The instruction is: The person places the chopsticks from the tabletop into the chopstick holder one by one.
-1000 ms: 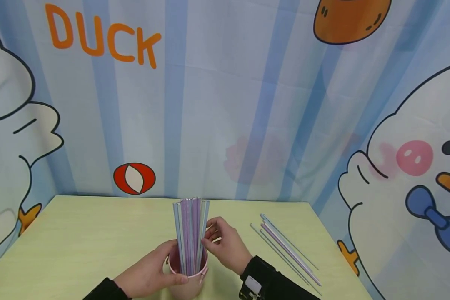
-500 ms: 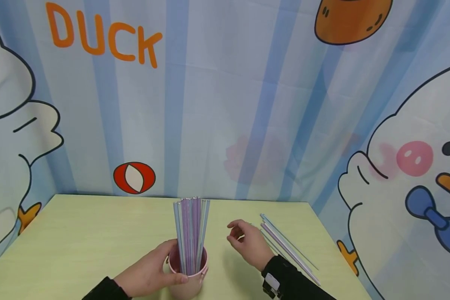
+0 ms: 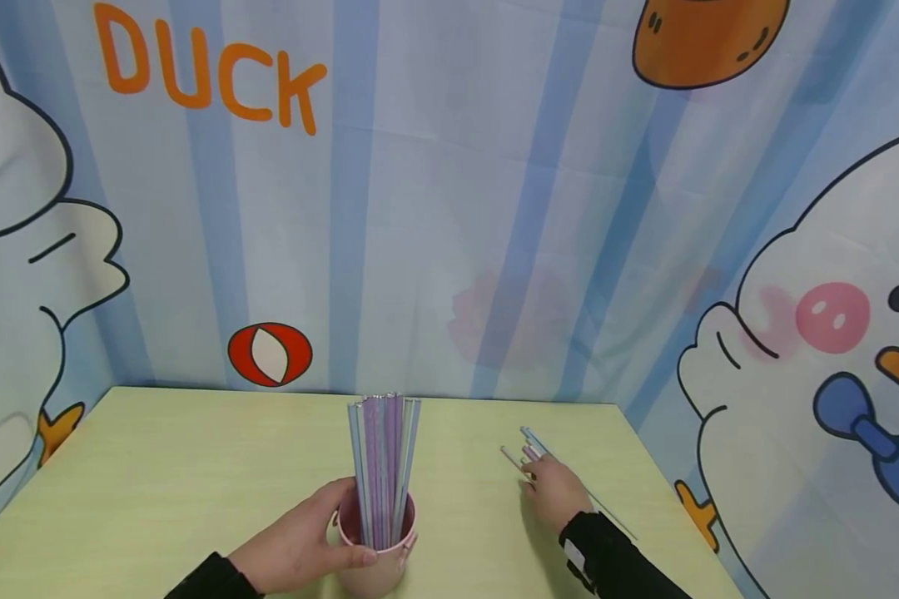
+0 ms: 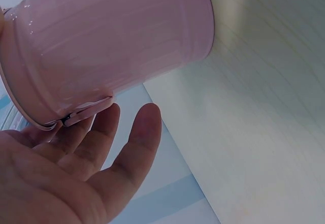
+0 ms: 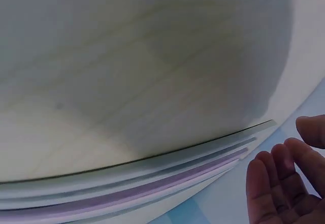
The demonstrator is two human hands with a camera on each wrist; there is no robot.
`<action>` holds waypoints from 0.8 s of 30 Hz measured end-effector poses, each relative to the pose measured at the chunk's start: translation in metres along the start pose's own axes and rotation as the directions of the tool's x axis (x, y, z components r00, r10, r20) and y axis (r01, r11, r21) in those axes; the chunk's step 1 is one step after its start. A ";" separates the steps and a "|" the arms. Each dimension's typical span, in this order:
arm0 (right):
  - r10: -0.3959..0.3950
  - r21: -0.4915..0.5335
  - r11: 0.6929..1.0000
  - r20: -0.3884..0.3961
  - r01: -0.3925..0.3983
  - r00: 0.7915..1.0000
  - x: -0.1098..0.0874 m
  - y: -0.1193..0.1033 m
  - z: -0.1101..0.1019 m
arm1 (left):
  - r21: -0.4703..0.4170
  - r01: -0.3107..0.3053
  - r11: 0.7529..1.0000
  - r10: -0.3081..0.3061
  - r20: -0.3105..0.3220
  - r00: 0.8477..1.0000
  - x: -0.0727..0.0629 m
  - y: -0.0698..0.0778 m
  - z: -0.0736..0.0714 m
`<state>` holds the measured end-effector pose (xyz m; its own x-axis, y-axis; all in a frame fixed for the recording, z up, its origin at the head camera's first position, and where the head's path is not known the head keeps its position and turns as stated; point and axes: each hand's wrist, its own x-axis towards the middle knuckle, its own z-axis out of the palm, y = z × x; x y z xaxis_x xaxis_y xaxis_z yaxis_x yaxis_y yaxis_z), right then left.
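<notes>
A small pink bucket (image 3: 373, 576) stands upright on the table, packed with tall pale blue and purple straws (image 3: 380, 474). My left hand (image 3: 303, 539) holds it by the rim, thumb at the near side and fingers round the left side. In the left wrist view, some of those fingers touch the bucket's folded handle (image 4: 91, 109), while one stands apart from the wall. Several loose straws (image 5: 122, 196) lie side by side on the table at the right. Over them is my right hand (image 3: 558, 495), fingers loosely bent, thumb apart, nothing held; it covers part of them.
The pale yellow table (image 3: 217, 466) reaches back to a blue striped curtain (image 3: 434, 208) printed with ducks. Table surface lies between the bucket and the loose straws. The table's right edge runs just beyond the straws.
My right hand has left the straws in the bucket and moved right, to above the loose straws. My left hand and the bucket have stayed in place.
</notes>
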<state>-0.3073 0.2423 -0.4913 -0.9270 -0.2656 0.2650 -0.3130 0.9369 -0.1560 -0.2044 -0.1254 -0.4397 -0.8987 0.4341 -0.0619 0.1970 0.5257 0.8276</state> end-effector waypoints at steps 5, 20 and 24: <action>-0.012 -0.096 0.995 -0.020 0.010 1.000 -0.002 0.009 0.006 | 0.005 -0.018 1.000 0.018 -0.001 1.000 0.000 -0.001 0.000; -0.080 -0.167 0.984 -0.064 0.069 0.995 -0.007 0.010 0.006 | 0.015 -0.016 1.000 0.016 -0.002 1.000 -0.001 -0.001 -0.001; -0.100 -0.167 0.981 -0.035 0.093 0.994 -0.006 0.009 0.005 | 0.008 -0.021 1.000 0.021 -0.002 1.000 -0.001 0.000 0.000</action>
<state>-0.3055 0.2514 -0.4996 -0.8832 -0.3501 0.3121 -0.3589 0.9329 0.0309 -0.2036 -0.1262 -0.4397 -0.8951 0.4437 -0.0436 0.2187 0.5221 0.8243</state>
